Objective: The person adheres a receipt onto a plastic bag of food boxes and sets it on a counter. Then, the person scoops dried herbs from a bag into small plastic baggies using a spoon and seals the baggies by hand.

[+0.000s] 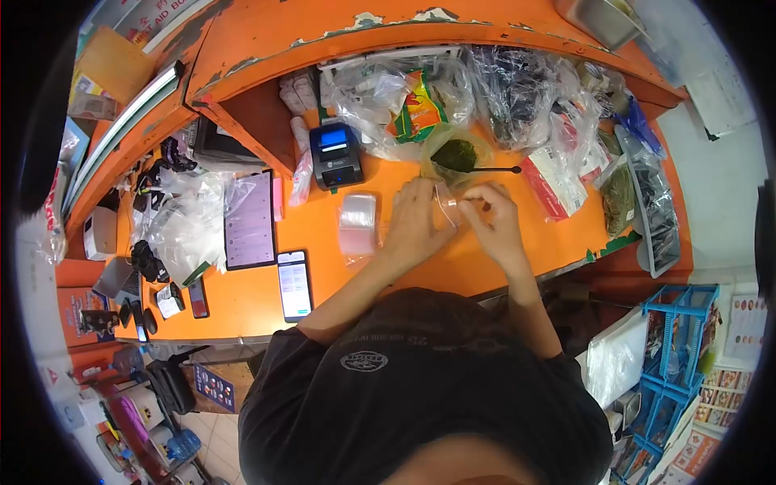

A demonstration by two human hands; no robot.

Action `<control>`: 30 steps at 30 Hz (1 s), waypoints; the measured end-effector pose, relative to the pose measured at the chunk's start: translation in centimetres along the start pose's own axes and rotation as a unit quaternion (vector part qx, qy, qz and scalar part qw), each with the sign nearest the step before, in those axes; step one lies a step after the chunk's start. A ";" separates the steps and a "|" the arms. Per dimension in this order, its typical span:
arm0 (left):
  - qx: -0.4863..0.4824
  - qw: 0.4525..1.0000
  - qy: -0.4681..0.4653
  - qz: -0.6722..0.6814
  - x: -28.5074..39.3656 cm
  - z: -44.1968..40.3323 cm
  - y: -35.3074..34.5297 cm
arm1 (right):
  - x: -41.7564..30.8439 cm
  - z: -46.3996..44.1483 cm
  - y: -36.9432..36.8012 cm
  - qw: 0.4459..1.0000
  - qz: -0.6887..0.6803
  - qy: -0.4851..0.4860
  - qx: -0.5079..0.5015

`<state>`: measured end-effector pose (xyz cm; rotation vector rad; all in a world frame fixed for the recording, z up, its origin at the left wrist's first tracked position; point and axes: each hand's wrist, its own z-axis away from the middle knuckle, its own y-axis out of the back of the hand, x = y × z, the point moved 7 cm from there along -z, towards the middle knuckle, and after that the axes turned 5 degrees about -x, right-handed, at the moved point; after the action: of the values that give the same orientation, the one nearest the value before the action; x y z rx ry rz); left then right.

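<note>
A small clear zip bag [444,205] is between my two hands at the middle of the orange table. My left hand [411,225] grips its left side, fingers stretched forward and thumb at the bag's lower edge. On the other side, my right hand [493,220] is closed in a pinch at the bag's right edge. Just beyond them stands a translucent tub [432,166] holding green dried herb [455,154]. A dark-handled spoon [497,170] sticks out of it to the right. A stack of small clear bags [358,224] lies left of my left hand.
A small printer or card terminal [335,155], a tablet [250,222] and a phone [294,284] occupy the left. Plastic-wrapped goods [517,93] crowd the back beneath the shelf [364,40]. Right are a red-and-white packet [551,187], a herb bag [618,200] and a grey tray [659,230].
</note>
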<state>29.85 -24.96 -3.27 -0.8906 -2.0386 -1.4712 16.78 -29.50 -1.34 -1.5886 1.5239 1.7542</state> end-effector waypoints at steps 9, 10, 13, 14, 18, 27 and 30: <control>0.042 0.987 -0.035 -0.152 0.9 0.5 -0.8 | -0.4 1.2 -1.9 0.996 0.066 0.061 0.001; 0.040 0.986 -0.036 -0.156 0.6 0.6 -1.1 | 0.6 1.4 -2.4 0.998 0.047 0.045 -0.004; 0.046 0.989 -0.049 -0.134 0.5 0.8 -1.3 | 1.7 1.9 -2.8 0.997 0.070 0.041 -0.019; 0.051 0.990 -0.056 -0.120 0.5 0.8 -1.1 | 2.0 2.0 -2.9 0.996 0.078 0.042 -0.024; 0.046 0.992 -0.067 -0.094 -1.2 1.1 -2.0 | 5.0 2.2 -1.7 0.998 -0.042 -0.026 0.038; 0.047 0.996 0.004 0.071 -3.8 0.6 -1.4 | 15.3 -4.2 4.5 0.957 -0.148 -0.134 0.211; 0.039 0.985 0.043 0.161 -5.1 0.6 -2.0 | 11.6 -6.5 1.6 0.984 -0.080 -0.046 0.152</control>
<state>31.81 -25.97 -8.34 -1.0490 -1.7769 -1.2245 14.97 -40.13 -9.32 -1.4142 1.4904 1.4124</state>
